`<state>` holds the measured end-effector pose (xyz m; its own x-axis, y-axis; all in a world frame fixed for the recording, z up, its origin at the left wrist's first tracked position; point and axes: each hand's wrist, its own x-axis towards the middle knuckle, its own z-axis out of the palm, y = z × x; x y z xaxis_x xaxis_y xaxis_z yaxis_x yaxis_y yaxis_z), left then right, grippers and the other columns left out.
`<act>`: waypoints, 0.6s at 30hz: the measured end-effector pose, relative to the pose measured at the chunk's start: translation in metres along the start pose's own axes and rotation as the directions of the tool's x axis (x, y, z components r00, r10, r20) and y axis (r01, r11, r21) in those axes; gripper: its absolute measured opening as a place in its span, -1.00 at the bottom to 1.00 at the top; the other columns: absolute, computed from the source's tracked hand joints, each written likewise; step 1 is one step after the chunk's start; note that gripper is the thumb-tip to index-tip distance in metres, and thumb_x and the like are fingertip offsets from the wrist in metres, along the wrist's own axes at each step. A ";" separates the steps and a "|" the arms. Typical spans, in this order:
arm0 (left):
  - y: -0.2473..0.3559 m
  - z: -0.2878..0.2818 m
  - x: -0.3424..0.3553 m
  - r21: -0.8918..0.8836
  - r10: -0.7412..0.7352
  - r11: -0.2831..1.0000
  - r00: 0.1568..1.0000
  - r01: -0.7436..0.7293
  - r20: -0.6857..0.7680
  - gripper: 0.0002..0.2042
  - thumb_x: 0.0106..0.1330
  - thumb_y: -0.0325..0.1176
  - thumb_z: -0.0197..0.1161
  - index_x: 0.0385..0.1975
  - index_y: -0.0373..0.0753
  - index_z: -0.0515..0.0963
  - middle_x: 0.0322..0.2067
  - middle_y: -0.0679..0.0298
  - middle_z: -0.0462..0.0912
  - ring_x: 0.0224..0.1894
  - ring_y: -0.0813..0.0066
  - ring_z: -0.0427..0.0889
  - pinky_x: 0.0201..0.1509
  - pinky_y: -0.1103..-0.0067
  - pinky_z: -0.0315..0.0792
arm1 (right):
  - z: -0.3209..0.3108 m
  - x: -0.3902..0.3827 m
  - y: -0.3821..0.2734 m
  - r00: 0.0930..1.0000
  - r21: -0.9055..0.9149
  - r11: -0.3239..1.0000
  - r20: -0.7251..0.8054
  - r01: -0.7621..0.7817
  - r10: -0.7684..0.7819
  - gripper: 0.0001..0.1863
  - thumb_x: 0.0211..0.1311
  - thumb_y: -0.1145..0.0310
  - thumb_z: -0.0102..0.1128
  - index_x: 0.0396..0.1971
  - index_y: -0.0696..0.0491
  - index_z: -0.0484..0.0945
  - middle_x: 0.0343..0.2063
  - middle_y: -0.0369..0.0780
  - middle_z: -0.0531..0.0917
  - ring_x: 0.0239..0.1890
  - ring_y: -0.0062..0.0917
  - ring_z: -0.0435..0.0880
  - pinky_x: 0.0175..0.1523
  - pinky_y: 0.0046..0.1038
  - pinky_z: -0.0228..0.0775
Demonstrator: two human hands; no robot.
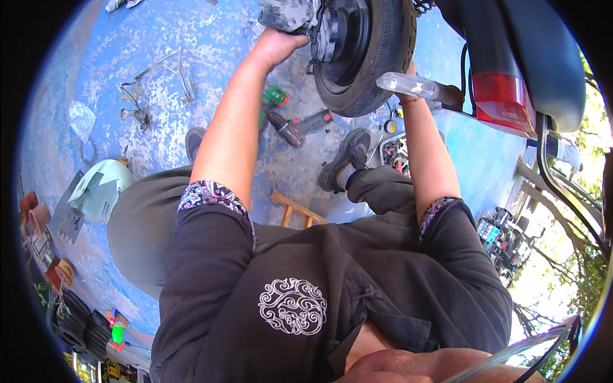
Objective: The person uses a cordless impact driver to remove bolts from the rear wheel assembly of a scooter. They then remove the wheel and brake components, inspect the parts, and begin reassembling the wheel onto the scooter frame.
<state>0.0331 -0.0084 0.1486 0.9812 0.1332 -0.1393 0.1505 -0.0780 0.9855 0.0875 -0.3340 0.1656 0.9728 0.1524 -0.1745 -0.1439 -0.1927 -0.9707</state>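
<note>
at the top of the view, middle, sits the rear wheel (367,54) of a scooter, black tyre around a dark hub, lifted over the blue, worn floor (153,57). a grey metal part (290,14), brake or engine side, i cannot tell which, sits against the hub on its left.

left hand (281,46): arm stretched full, fingers curled and pressed onto the underside of that grey part, touching it. looks like a steadying or pulling hold.

right hand (408,80): goes up behind the tyre's right side and is mostly hidden by it; only the wrist shows, with a thin red band. whether the fingers are spread or closed, cannot tell.

judgement on doing this well: keep the left hand square under the part so it does not tilt on the axle, and work both sides evenly; with the right hand out of sight, feel matters more than looking.

outward: red tail lamp (501,99) and clear lens (408,83) just right of the tyre. cordless drill (300,126) on the floor below the wheel, beside a green tool (274,97). bent metal stand (159,86) well off to the left. pale green body panel (99,188) further left. wooden stool (297,210) under the knees.
</note>
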 end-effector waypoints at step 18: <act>-0.006 0.015 -0.003 -0.209 0.017 0.977 0.997 -0.033 -0.076 -0.58 0.05 -0.49 0.37 -0.03 -0.35 0.55 -0.07 0.22 0.65 -0.01 0.38 0.59 0.14 0.49 0.43 | -0.005 0.007 -0.004 0.998 0.081 0.997 0.058 -0.010 0.005 -0.57 0.41 0.22 0.09 0.19 0.08 0.47 0.07 -0.25 0.61 0.14 -0.46 0.53 0.29 -0.42 0.32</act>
<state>0.0314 -0.0228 0.1416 0.9716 0.2068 -0.1147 0.0897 0.1263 0.9879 0.0964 -0.3372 0.1693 0.9599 0.2073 -0.1885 -0.1675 -0.1147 -0.9792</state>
